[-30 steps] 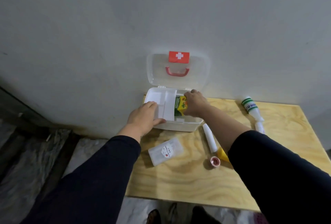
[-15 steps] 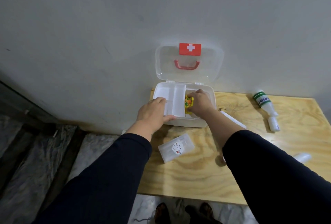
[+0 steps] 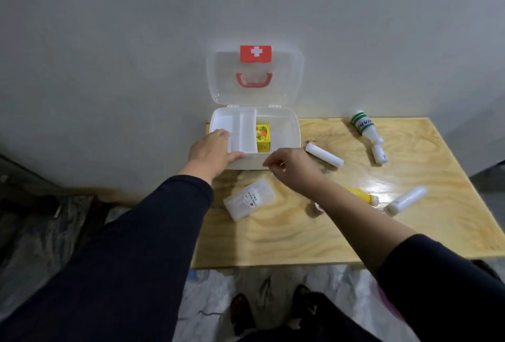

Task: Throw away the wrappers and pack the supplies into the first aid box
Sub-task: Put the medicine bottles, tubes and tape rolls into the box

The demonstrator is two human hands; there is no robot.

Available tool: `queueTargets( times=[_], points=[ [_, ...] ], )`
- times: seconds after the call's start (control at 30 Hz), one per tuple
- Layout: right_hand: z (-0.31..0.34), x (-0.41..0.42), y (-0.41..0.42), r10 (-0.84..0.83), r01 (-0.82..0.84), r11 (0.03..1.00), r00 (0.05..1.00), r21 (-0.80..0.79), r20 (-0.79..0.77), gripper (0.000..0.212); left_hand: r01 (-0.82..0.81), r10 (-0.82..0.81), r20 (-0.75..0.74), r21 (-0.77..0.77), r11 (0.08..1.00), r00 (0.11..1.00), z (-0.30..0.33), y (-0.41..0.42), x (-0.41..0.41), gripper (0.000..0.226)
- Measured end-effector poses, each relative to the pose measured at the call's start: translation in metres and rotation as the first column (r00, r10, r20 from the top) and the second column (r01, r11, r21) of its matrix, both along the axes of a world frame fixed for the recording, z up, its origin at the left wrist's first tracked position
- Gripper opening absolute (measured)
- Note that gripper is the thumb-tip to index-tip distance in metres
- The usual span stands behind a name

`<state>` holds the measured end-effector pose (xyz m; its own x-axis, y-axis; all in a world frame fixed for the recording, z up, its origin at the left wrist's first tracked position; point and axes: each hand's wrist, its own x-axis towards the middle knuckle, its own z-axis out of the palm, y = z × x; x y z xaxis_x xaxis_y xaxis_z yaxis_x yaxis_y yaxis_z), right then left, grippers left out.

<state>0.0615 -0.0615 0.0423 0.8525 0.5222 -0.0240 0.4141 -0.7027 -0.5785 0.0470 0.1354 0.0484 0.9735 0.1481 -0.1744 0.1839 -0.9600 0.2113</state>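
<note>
The white first aid box (image 3: 287, 134) stands open at the table's back edge, its clear lid (image 3: 284, 82) leaning on the wall. A yellow carton (image 3: 263, 137) lies inside beside the white inner tray (image 3: 247, 129). My left hand (image 3: 211, 151) rests on the box's front left corner, gripping the tray's edge. Just in front of the box hovers my right hand (image 3: 292, 168), holding nothing, fingers loosely apart. On the table lie a clear plastic case (image 3: 250, 199), a white roll (image 3: 324, 155), a green-capped bottle (image 3: 366, 128), a yellow bottle (image 3: 360, 195) and a white tube (image 3: 407, 201).
The small plywood table (image 3: 300, 237) stands against a grey wall. A small white bottle (image 3: 379, 153) lies by the green-capped one, and a little round cap (image 3: 317, 207) sits under my right forearm. Marble floor and my feet show below the front edge.
My right hand has let go of the yellow carton inside the box and drawn back toward me. The left hand stays on the box. The camera has shifted left.
</note>
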Motion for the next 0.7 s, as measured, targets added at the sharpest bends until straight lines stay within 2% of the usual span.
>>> queueTargets(
  times=[0.07,0.2,0.4,0.5,0.6,0.7],
  points=[
    [-0.018,-0.010,-0.002,0.059,-0.062,0.994,0.997,-0.087,-0.039,0.027,0.005,-0.005,-0.005,0.002,1.000,1.000,-0.001,0.000,0.000,0.071],
    [-0.043,-0.018,0.005,0.148,-0.165,0.964,0.985,-0.211,-0.092,0.053,0.013,-0.013,-0.003,-0.008,1.000,1.000,-0.002,0.000,0.001,0.075],
    [-0.055,-0.017,0.010,0.165,-0.192,0.955,0.978,-0.225,-0.130,0.062,0.012,-0.011,0.017,-0.022,1.000,1.000,-0.006,0.003,0.002,0.077],
    [-0.059,-0.018,0.008,0.199,-0.218,0.946,0.975,-0.238,-0.099,0.061,0.011,-0.011,0.020,-0.017,1.000,1.000,-0.007,0.002,0.003,0.077],
    [-0.061,-0.018,0.007,0.172,-0.190,0.955,0.980,-0.229,-0.097,0.059,0.010,-0.009,0.018,-0.017,1.000,1.000,-0.007,0.002,0.003,0.078],
    [-0.061,-0.025,0.003,0.132,-0.149,0.969,0.987,-0.198,-0.097,0.067,0.010,-0.010,0.022,-0.021,1.000,1.000,-0.006,0.001,0.001,0.077]
  ],
)
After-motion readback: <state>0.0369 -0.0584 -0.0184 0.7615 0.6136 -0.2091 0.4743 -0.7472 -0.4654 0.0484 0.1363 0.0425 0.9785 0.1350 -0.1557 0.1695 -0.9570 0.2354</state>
